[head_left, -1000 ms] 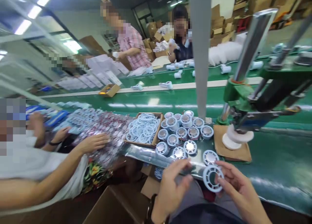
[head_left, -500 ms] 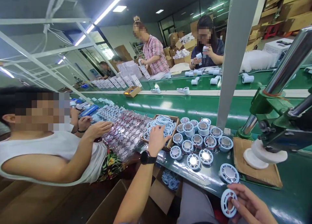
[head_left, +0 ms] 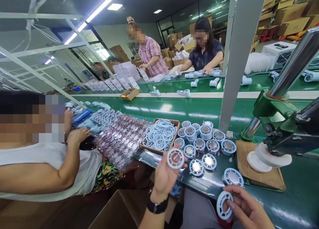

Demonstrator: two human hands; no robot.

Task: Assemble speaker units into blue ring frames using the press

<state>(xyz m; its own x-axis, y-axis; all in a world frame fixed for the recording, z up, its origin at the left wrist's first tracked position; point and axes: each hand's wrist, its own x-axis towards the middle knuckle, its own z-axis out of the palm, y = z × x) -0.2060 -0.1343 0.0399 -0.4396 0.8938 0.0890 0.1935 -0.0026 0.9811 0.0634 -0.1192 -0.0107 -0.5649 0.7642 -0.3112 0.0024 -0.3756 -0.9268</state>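
My left hand [head_left: 165, 176], with a dark watch on its wrist, holds a light-blue spoked plastic ring [head_left: 175, 158] up in its fingers, palm turned upward. My right hand [head_left: 245, 202] grips another light-blue spoked ring [head_left: 224, 205] by its edge, between thumb and fingers, at the bench's front edge. Just beyond the left hand stands a cardboard box [head_left: 152, 148] full of similar rings [head_left: 161, 134]. Several round light-blue parts with silver discs [head_left: 209, 161] sit in a cluster to the right of that box. One more such part [head_left: 233, 177] lies just beyond my right hand.
A green press [head_left: 274, 119] with a white pad stands on a brown board [head_left: 274, 181] at right. A metal post [head_left: 231, 63] rises behind the parts. Left of the box lies a sheet of silver discs [head_left: 122, 139]. A co-worker in a white top [head_left: 37, 176] sits at left; others work across the bench.
My left hand has come back from the box toward me and now holds a ring. My right hand has shifted slightly left, keeping its ring. The co-worker at left has drawn an arm back.
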